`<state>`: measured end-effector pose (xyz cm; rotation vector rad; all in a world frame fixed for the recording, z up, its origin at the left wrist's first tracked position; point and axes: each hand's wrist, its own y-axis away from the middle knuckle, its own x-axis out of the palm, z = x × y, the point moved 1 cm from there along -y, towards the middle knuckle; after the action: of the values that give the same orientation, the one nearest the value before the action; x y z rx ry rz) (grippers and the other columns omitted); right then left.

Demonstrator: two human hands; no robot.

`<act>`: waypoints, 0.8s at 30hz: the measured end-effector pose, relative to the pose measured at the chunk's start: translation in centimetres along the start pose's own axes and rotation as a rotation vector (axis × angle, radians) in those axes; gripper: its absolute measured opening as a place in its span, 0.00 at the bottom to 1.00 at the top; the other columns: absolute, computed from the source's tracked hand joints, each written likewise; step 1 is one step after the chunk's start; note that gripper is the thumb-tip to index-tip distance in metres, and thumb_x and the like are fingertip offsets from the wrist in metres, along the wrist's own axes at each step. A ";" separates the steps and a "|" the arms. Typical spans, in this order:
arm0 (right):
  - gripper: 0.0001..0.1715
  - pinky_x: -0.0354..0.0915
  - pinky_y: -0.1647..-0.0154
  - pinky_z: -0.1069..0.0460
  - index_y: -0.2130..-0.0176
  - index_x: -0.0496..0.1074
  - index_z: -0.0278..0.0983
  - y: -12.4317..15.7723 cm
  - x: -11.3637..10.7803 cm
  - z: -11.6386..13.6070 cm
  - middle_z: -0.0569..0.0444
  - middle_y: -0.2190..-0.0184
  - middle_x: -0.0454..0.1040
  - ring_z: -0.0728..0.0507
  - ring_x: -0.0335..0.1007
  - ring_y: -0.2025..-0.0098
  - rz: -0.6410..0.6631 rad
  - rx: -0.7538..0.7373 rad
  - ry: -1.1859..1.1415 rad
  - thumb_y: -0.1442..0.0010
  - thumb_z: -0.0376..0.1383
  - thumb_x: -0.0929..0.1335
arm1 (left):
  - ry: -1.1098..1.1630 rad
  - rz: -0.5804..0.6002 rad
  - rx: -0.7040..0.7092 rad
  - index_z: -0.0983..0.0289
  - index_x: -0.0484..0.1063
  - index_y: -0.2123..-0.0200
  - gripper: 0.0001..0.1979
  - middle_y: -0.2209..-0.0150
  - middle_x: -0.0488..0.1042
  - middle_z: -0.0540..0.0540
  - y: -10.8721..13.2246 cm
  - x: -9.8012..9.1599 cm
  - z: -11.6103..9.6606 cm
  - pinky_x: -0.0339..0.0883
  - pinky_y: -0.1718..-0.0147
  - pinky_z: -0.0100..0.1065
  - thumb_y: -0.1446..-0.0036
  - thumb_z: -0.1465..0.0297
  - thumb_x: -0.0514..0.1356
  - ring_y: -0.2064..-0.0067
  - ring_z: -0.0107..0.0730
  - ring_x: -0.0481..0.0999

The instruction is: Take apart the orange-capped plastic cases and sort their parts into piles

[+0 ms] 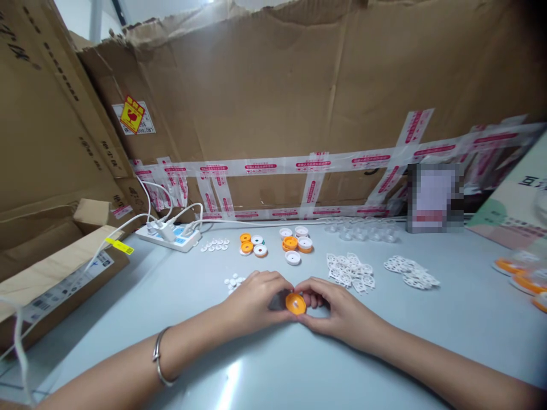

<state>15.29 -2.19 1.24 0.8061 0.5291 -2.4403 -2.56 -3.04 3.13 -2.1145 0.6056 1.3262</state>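
Note:
An orange round cup is held between my two hands, its hollow side facing me. My left hand grips its left edge with thumb and fingers. On the other side, my right hand pinches the right edge, its lower fingers curled behind. Small white discs lie just beyond my left hand. Farther back are orange and white round parts and a second cluster with an orange cup and white cups. White lattice pieces are piled beyond my right hand.
A power strip with white cables stands at the back left, beside an open cardboard box. Clear plastic parts line the back. More lattice pieces and orange-based clear items lie right. A large taped carton closes the back.

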 end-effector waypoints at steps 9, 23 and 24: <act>0.19 0.63 0.68 0.54 0.60 0.57 0.39 0.3 0.1 -0.5 0.58 0.72 0.65 0.49 0.62 0.70 -0.002 0.006 -0.059 0.53 0.33 0.67 | 0.053 -0.069 0.010 0.62 0.66 0.59 0.14 0.64 0.76 0.51 0.0 0.4 -0.2 0.63 0.62 0.30 0.50 0.68 0.61 0.63 0.30 0.74; 0.21 0.62 0.64 0.52 0.60 0.53 0.39 0.4 -0.4 -0.4 0.56 0.69 0.64 0.49 0.60 0.68 0.055 0.080 -0.082 0.52 0.34 0.66 | 0.157 -0.392 -0.353 0.64 0.70 0.59 0.14 0.61 0.76 0.56 -1.0 -4.4 4.7 0.65 0.59 0.35 0.48 0.64 0.58 0.58 0.35 0.74; 0.21 0.63 0.64 0.52 0.60 0.53 0.39 0.4 -0.4 -0.3 0.56 0.69 0.64 0.49 0.60 0.69 0.055 0.082 -0.081 0.52 0.34 0.66 | 0.105 -0.400 -0.391 0.65 0.70 0.60 0.13 0.60 0.76 0.56 -1.0 -4.6 5.6 0.64 0.58 0.36 0.47 0.64 0.57 0.57 0.36 0.73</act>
<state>15.92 -2.20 1.18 0.7410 0.3740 -2.4457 -7.42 1.85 5.55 -2.4611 -0.0551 1.1771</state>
